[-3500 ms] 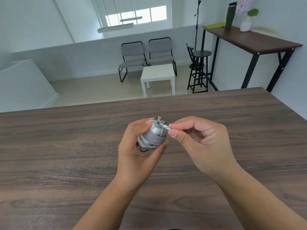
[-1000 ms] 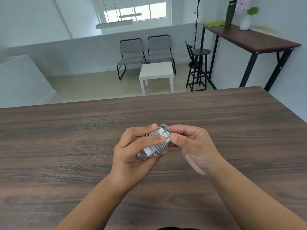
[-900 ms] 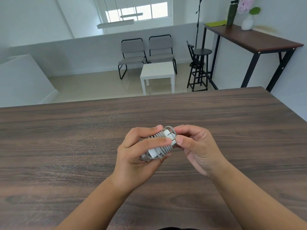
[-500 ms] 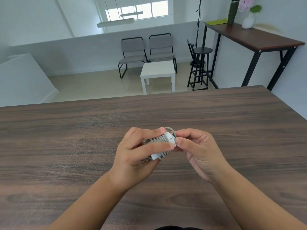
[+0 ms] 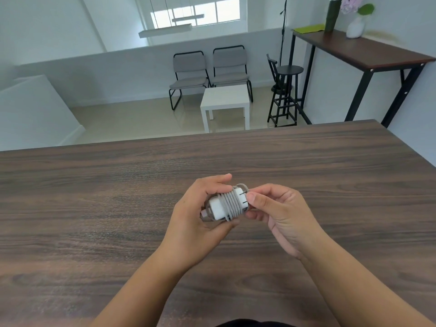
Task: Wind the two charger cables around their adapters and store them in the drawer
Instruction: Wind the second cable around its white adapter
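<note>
Above the dark wooden table [image 5: 94, 208] the left hand [image 5: 198, 223] cups a white adapter [image 5: 218, 206], fingers curled round it. Grey cable [image 5: 232, 204] rings its middle. Its long axis runs left to right, prong slots toward the right hand [image 5: 280, 213], whose thumb and forefinger pinch shut at that end; the cable's tip there is hidden. Beyond stand two grey chairs [image 5: 210, 72]

The adapter [image 5: 225, 205] is sitting between the left hand [image 5: 198, 223] and right hand [image 5: 280, 215], above the table [image 5: 94, 208]; the cable [image 5: 232, 204] is lying around it. Behind the table, two chairs [image 5: 210, 72] are standing behind a side table [image 5: 225, 101].
</note>
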`<state>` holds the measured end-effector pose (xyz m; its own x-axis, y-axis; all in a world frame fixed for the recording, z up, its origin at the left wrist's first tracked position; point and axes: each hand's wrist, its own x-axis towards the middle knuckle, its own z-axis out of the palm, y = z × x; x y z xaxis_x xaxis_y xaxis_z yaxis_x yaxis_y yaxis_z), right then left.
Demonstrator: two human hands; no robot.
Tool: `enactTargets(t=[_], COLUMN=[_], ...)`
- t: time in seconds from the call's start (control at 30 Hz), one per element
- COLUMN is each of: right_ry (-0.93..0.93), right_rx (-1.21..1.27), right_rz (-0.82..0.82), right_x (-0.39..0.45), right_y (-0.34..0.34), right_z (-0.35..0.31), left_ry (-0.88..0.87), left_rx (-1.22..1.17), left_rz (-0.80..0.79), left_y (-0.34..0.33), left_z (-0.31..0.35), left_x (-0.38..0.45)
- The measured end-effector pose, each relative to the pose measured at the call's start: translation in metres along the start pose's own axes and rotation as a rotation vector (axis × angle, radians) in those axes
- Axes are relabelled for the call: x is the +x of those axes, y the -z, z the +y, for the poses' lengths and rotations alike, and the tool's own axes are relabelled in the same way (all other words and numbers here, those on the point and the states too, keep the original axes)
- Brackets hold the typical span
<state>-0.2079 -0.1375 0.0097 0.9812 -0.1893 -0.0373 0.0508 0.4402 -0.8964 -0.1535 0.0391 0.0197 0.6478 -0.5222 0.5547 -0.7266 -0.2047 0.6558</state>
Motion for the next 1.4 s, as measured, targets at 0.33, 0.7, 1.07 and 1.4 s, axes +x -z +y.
enactTargets(t=[0.33,0.7,1.07,1.4], right_ry=[0.123,0.410,0.386,0.213], right_rx=[0.083,-0.205,-0.124,-0.036], right_rz=[0.042,-0.042,-0.048,-0.094], right_x=[-0.001,-0.002,-0.003,-0.005], right_y=[-0.001,0.012,0.009,0.007], right_z=[0.010,0.011,0.011,0.001], left_ry=[0.497,0.432,0.352,0.408], left_rx=[-0.756,-0.608,-0.593,-0.688], left_rz=[0.073,-0.072,-0.088,-0.018], left_y=[-0.018,-0.005,0.001,-0.003], left_z=[0.001,0.005,0.004,-0.003], left_x=[-0.010,-0.008,-0.002,-0.003])
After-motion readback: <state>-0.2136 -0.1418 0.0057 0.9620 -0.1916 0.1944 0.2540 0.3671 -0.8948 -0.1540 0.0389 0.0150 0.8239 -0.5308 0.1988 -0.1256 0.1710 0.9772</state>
